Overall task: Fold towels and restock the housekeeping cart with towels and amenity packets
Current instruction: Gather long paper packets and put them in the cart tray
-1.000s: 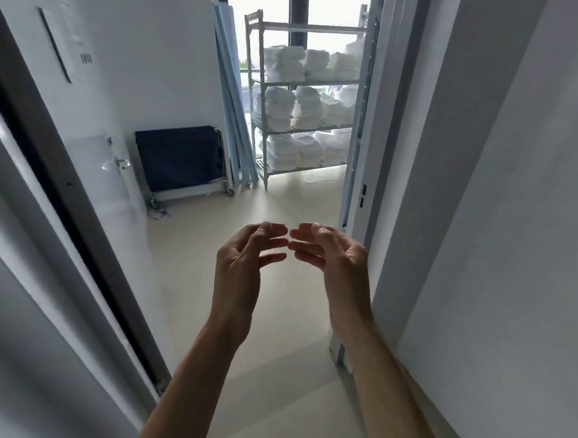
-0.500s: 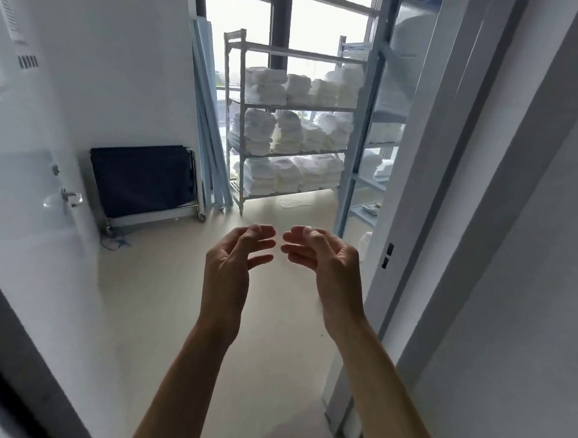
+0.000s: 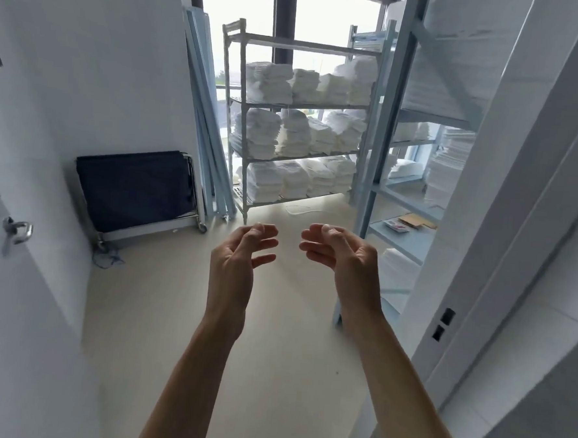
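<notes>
Standing over a bare beige floor, the person holds the left hand and right hand empty, fingers loosely curled apart. Folded towels fill a wire shelf rack by the window, near a dark folded cart against the wall.

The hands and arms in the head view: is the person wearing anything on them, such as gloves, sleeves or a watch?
Nothing is worn. The left hand and the right hand are bare, without gloves or visible rings. Both forearms are uncovered to the frame's bottom edge: no sleeves, watch or bracelet.
</notes>
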